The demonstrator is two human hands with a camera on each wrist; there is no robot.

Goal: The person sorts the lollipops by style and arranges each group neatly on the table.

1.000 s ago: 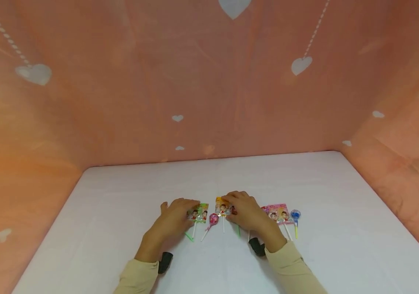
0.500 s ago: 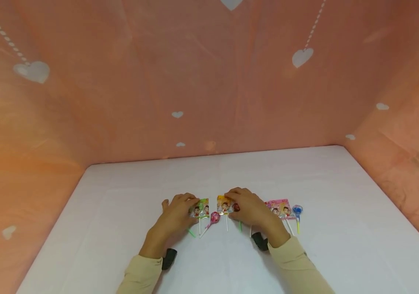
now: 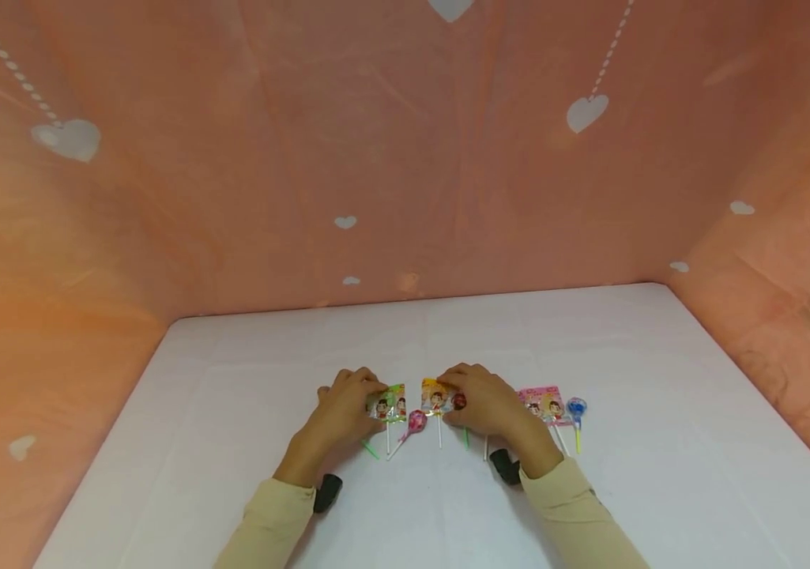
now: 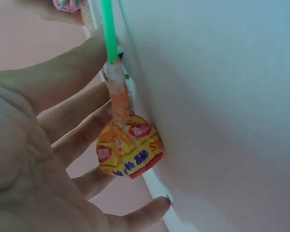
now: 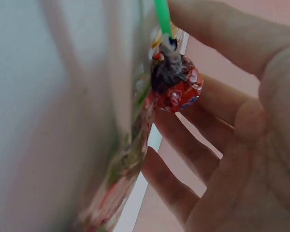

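Observation:
My left hand holds a flat green-wrapped lollipop on the table, thumb at its lower edge and fingertips at its top. Beneath that palm lies a round yellow-wrapped lollipop with a green stick, mostly hidden in the head view. My right hand holds a flat orange-wrapped lollipop the same way. A round red-wrapped lollipop, also green-sticked, sits between that thumb and fingers. Between the hands lies a round pink lollipop. The sticks mostly point toward me.
Right of my right hand lie a flat pink-wrapped lollipop and a round blue lollipop with a yellow stick. Another white stick shows below the right hand. A peach cloth with white hearts encloses the white table.
The green-wrapped lollipop has turned so its stick points more straight toward me, and my left hand shifted slightly with it. The right hand stays at the orange-wrapped one. The view tilted slightly.

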